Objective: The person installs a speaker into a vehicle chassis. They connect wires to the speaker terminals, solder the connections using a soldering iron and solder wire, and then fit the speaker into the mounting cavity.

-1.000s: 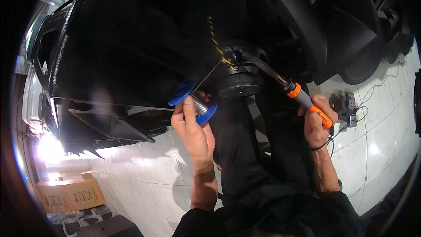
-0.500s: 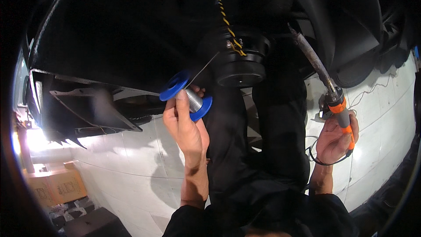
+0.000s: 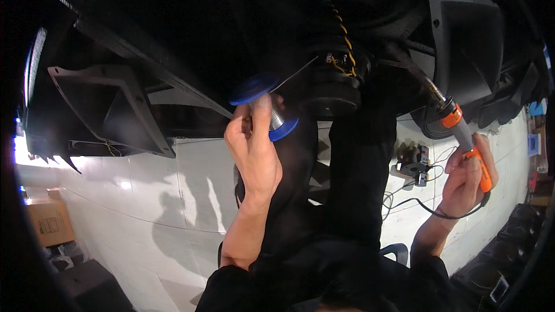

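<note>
My left hand (image 3: 255, 159) is closed round a blue spool of solder (image 3: 282, 129). A free end of solder wire (image 3: 298, 72) sticks out from it toward the terminals (image 3: 332, 59) of a round black speaker driver (image 3: 330, 95); its tip looks just short of them. A twisted yellow and black wire (image 3: 347, 37) runs down to those terminals. In my right hand (image 3: 462, 188) is a soldering iron (image 3: 457, 121) with a grey and orange handle, held closed. Its metal shaft points up and left, right of the driver, and the tip is lost in shadow.
Black horn-shaped parts (image 3: 468, 40) (image 3: 113, 107) flank the work on both sides. On the pale tiled floor (image 3: 139, 214) lie a power strip (image 3: 416, 164) and loose cables. Cardboard boxes (image 3: 51, 222) stand at far left, and more black speakers (image 3: 503, 248) at lower right.
The view has shifted. The spool and solder end appear farther right, with the wire end still near the terminals. My right hand has moved right and down slightly; both hands keep their holds.
</note>
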`<state>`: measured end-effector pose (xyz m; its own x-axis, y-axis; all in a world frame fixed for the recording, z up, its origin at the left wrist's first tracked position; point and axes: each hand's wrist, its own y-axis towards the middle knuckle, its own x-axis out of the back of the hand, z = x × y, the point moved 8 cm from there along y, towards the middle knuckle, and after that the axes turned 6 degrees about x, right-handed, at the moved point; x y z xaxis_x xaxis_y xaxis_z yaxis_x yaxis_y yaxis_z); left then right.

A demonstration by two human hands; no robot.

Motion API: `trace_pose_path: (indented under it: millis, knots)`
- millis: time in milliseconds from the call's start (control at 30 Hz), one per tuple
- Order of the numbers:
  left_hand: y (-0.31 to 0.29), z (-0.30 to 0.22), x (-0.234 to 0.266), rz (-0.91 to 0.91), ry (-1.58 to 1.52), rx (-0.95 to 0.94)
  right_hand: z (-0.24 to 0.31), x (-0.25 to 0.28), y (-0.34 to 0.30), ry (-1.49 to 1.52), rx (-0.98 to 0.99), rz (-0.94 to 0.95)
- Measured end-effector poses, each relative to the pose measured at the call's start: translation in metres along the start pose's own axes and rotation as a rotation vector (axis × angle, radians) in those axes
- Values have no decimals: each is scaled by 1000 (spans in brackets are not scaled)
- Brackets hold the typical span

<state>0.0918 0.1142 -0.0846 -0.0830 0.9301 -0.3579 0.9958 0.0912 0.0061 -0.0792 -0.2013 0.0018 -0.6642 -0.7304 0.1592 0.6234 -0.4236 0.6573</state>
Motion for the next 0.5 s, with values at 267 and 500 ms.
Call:
trace_pose_path:
  millis: [267, 500]
  knots:
    - [3, 4, 0, 6, -4, 6, 21, -3, 54, -163, 78, 214]
    - [3, 17, 2, -5, 129, 16, 15, -33, 73, -118, 28, 397]
